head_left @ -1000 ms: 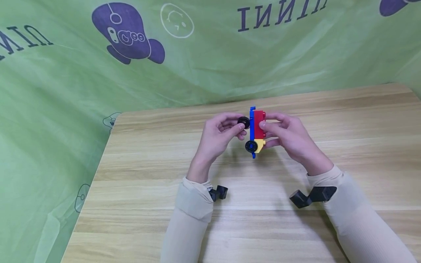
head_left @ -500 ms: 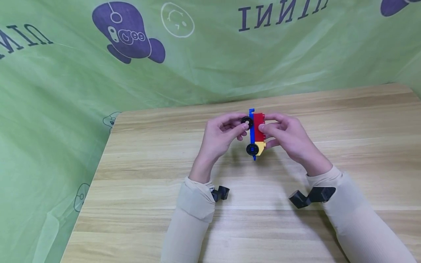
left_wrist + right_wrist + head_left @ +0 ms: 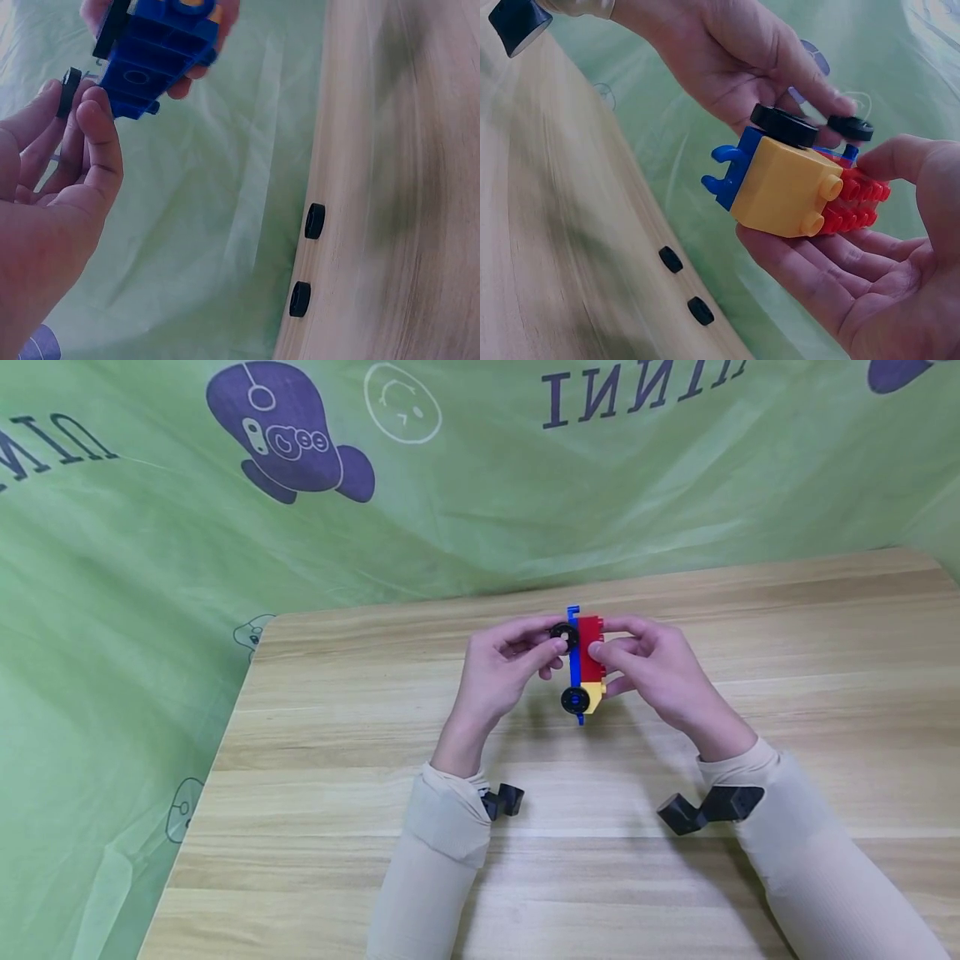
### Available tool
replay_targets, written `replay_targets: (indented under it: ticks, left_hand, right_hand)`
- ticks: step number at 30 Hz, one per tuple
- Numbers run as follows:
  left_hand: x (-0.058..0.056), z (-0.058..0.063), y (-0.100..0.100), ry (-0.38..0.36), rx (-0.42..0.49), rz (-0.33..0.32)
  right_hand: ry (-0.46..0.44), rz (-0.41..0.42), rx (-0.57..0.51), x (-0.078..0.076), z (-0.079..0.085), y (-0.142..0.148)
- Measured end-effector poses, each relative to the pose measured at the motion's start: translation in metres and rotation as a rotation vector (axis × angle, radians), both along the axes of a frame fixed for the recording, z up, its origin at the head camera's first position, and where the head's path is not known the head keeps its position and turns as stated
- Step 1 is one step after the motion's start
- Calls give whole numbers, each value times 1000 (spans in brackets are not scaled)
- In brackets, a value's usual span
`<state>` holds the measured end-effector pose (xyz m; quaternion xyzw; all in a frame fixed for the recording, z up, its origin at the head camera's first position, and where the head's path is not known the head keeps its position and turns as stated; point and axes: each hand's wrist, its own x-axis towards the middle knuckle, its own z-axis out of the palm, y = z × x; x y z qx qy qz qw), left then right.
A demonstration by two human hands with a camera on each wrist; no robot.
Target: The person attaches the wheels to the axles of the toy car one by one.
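Observation:
My right hand [image 3: 663, 672] grips a toy brick car by its red bricks [image 3: 591, 635], thumb on one side and fingers on the other. A yellow sloped brick [image 3: 787, 187] sits at the car's near end, on a long blue base [image 3: 154, 56] with hooks. One black wheel [image 3: 575, 700] is on the base beside the yellow brick. My left hand [image 3: 495, 672] pinches another black wheel [image 3: 850, 128] between thumb and fingers. That wheel is right at a blue axle stub [image 3: 850, 152] near the car's far end. The car is held above the table.
Two loose black wheels, one [image 3: 315, 221] nearer the hands and another [image 3: 300, 299] farther off, stand out near the wooden table's [image 3: 322, 827] edge in the left wrist view. Behind the table hangs a green printed curtain [image 3: 480, 510]. Black camera mounts [image 3: 712, 807] sit at both wrists.
The left hand has brought its wheel rightward against the side of the blue base, and the car has dipped slightly. Over the last half second both hands have barely moved.

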<state>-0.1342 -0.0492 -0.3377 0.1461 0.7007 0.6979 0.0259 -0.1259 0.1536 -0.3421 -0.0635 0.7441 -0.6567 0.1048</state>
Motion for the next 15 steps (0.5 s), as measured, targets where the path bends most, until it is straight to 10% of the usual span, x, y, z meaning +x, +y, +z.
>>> replay_targets:
  ticks: [15]
  left_hand:
    - [2,4,0,-15,-66,47]
  right_hand:
    - [43,-4,68,1,-2,-3]
